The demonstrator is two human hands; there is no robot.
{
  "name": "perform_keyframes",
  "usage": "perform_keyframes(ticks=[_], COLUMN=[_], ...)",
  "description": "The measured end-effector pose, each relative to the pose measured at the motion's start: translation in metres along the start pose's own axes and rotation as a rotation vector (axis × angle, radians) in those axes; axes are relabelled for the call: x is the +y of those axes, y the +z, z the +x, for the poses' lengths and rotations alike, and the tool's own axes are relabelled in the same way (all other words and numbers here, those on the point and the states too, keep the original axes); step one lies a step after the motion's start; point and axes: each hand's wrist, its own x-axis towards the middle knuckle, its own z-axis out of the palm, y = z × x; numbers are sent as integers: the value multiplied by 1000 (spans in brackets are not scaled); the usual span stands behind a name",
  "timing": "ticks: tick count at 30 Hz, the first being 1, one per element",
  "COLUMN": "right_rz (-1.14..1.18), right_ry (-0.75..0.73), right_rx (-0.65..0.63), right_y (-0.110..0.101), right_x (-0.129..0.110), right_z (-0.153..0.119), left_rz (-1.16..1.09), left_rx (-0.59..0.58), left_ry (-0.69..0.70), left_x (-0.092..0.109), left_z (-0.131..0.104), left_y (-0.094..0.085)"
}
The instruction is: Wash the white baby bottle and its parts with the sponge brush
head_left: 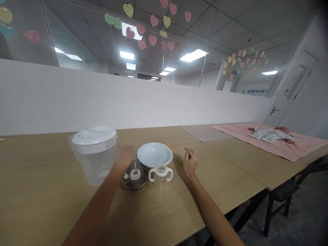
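My left hand point(125, 155) is smeared by motion, between a clear lidded plastic bucket point(98, 167) and a white bowl point(155, 154); its fingers cannot be made out. Just below it lies a dark round tray point(134, 186) with a clear container, a white bottle collar point(135, 174) and a small white piece in it. A baby bottle point(160, 181) with two white handles stands upright in front of the bowl, its mouth uncapped. My right hand point(190, 162) hovers right of the bowl, fingers curled in with nothing visible in them. Close to it lies a green-handled brush point(177, 158) with a yellow end.
The wooden table point(225, 177) runs along a white half wall point(143, 106) with glass above. At the far right, a baby doll point(268, 135) in white clothes lies on a pink cloth point(289, 150). A dark stool point(284, 191) stands by the table's right edge.
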Motion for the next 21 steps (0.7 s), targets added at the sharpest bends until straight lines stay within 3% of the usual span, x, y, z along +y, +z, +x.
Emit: perform_keyframes(ticks=[4,8,13,16,21], right_rz=[-23,-88,-73,-78,23], right_ry=[-9,-87,-154,-130,-100], right_rx=[31,13,80,31,-27], right_y=[2,5,9,10,7], right_x=[-1,-2,-5,-5,-7], right_z=[-3,-4,0,0,-3], left_rz=[-10,-356,-714,-774,-801], left_rx=[100,330,404,340,249], left_ry=[24,80,53,67,240], left_x=[9,16,25,31,41], left_z=[-12,-13,-4,0,7], left_y=[-34,-51,-47,-37,-14])
